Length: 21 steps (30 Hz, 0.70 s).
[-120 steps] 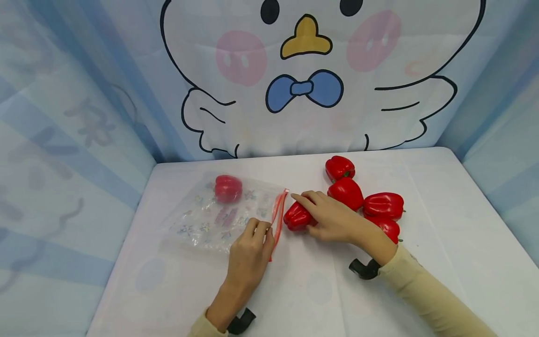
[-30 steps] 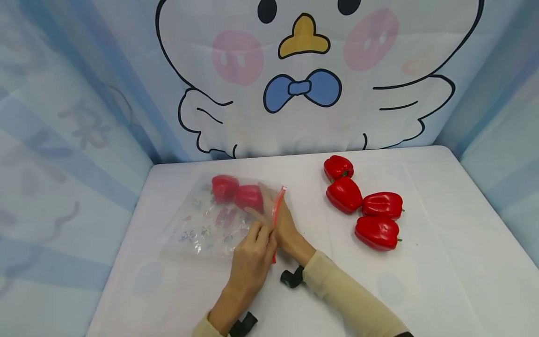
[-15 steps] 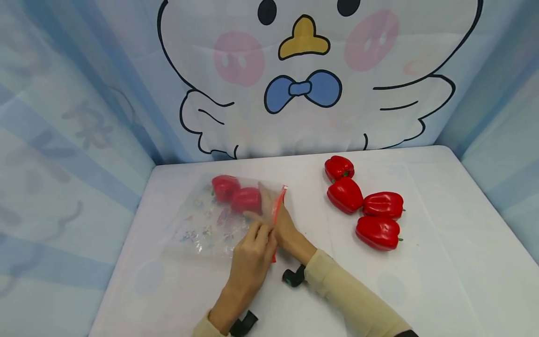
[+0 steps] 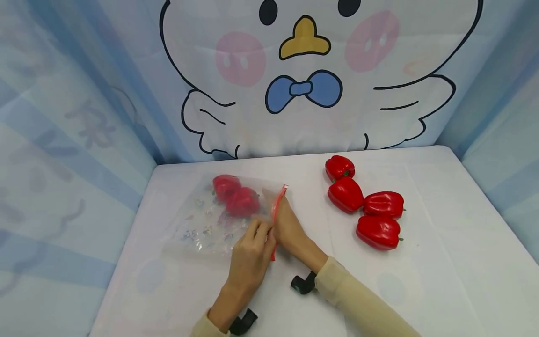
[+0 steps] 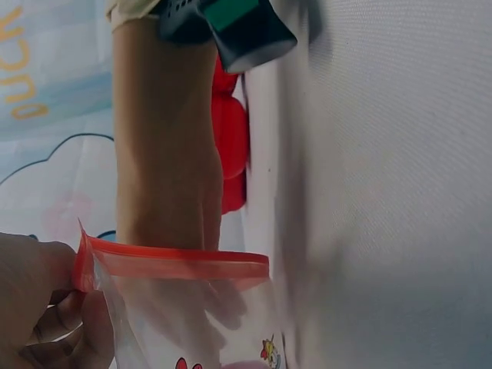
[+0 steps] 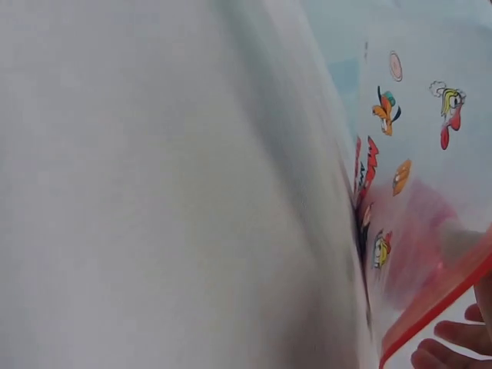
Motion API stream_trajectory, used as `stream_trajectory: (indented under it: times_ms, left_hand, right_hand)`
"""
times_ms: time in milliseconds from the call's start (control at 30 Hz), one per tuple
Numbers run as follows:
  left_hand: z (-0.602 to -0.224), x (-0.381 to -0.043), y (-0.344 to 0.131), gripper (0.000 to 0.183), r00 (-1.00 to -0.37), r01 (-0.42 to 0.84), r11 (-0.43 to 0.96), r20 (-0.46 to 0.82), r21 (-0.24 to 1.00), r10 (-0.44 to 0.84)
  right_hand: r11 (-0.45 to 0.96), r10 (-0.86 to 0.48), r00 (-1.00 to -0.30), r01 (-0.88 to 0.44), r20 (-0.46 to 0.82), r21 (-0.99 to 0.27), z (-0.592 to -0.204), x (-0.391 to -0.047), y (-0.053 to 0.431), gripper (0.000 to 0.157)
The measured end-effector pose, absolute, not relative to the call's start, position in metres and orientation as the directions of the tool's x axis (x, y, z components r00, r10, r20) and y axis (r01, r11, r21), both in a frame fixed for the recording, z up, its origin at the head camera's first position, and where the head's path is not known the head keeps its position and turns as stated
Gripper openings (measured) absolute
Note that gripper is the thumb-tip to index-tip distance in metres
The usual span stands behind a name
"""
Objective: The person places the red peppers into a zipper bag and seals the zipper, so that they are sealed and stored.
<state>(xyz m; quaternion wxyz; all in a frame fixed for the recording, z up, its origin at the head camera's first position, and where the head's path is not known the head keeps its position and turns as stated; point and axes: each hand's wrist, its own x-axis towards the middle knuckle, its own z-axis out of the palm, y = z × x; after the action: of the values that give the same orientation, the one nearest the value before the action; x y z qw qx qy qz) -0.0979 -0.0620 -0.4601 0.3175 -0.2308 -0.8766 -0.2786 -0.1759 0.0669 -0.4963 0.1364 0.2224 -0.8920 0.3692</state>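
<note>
A clear zip bag (image 4: 191,234) with small printed figures and a red zip edge lies on the left side of the table. Two red bell peppers, one farther back (image 4: 226,186) and one nearer (image 4: 243,202), touch each other inside it. My left hand (image 4: 249,257) pinches the red edge at the mouth; the left wrist view shows the curled left fingers (image 5: 92,330) on it. My right hand (image 4: 288,227) reaches through the mouth, its fingers blurred behind the plastic. It sits just right of the nearer pepper, apparently apart from it, with fingers loose.
On the right, several more red bell peppers (image 4: 378,232) lie close together on the white table (image 4: 442,281). A cartoon-printed cloth (image 4: 303,126) hangs behind the table, and blue-and-white cloths (image 4: 63,187) flank it.
Over four seconds, my right hand carried a pepper from the table into the bag. It then released it against the other pepper and drew back slightly rightward. The left hand stayed at the bag's edge.
</note>
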Motion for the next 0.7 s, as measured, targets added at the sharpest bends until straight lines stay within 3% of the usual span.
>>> stream_trajectory:
  times_ms: [167, 400, 700]
  left_hand:
    - [-0.459, -0.100, -0.061, 0.005, -0.692, 0.581, 0.735, 0.687, 0.349, 0.221]
    - [-0.457, -0.101, -0.060, 0.017, -0.696, 0.567, 0.755, 0.681, 0.330, 0.226]
    - [-0.457, -0.099, -0.061, 0.019, -0.697, 0.558, 0.765, 0.682, 0.322, 0.221]
  right_hand:
    - [0.722, -0.320, -0.840, -0.515, 0.438, -0.461, -0.490, -0.167, 0.078, 0.056]
    - [0.705, -0.238, -0.905, -0.411, 0.353, -0.579, -0.483, -0.152, 0.087, 0.066]
    - [0.697, -0.172, -0.930, -0.347, 0.324, -0.627, -0.474, -0.132, 0.103, 0.077]
